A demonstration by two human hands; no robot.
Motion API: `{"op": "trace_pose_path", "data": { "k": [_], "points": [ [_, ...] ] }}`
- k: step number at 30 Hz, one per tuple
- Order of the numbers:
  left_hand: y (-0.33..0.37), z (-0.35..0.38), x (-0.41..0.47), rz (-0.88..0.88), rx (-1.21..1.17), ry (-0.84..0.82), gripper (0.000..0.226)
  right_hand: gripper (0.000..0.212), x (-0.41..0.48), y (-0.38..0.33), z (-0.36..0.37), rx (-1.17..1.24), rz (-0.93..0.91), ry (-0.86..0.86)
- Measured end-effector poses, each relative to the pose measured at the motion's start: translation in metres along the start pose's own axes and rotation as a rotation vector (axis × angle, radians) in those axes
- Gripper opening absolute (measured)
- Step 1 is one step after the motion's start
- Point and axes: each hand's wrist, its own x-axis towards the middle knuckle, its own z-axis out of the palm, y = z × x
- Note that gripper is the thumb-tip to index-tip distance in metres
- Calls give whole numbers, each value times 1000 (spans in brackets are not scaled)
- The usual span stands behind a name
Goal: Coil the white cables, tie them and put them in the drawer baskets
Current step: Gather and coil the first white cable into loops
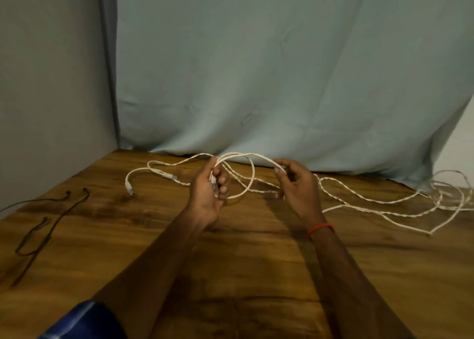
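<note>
A long white cable (pixel 379 200) sprawls over the wooden table (pixel 230 261), with tangled loops at the far right. My left hand (pixel 209 195) grips a small loop of that cable and one plug end, held just above the table. My right hand (pixel 297 184) pinches the same cable between thumb and forefinger a little to the right, where it arches over from the left hand. A second white cable (pixel 143 172) with two plug ends lies on the table to the left of my left hand. No drawer baskets are in view.
Thin dark wire ties (pixel 48 223) lie on the table's left part. A pale blue cloth (pixel 282 69) hangs behind the table's far edge. A grey wall stands at the left. Something blue (pixel 84 320) shows at the bottom left edge.
</note>
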Motion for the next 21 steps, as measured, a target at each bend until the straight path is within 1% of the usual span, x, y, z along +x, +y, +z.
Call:
{"op": "trace_pose_path", "data": {
  "k": [2,5,7,9,12,14,17,21],
  "points": [
    [-1,-2,0,-23,-8,16,43,10,-3,-1,3,69,60,-25],
    [2,0,4,-29,-21,47,53,31,-3,-2,4,3,19,13],
    [2,2,5,-26,-19,62,51,36,-4,-2,4,-64,-6,57],
    [1,1,6,-34,-37,60,44,39,-7,-1,5,-94,21,77],
    [-1,-2,9,-35,-23,-3,34,38,-7,-3,6,-97,107,80],
    [-3,-4,11,-26,-1,-69,30,36,-5,-3,7,-74,131,84],
    [-7,-5,14,-12,4,-155,30,33,-5,-6,8,-69,83,84],
    [-7,-7,14,8,21,-179,27,28,-11,-9,9,-117,-37,74]
  ]
}}
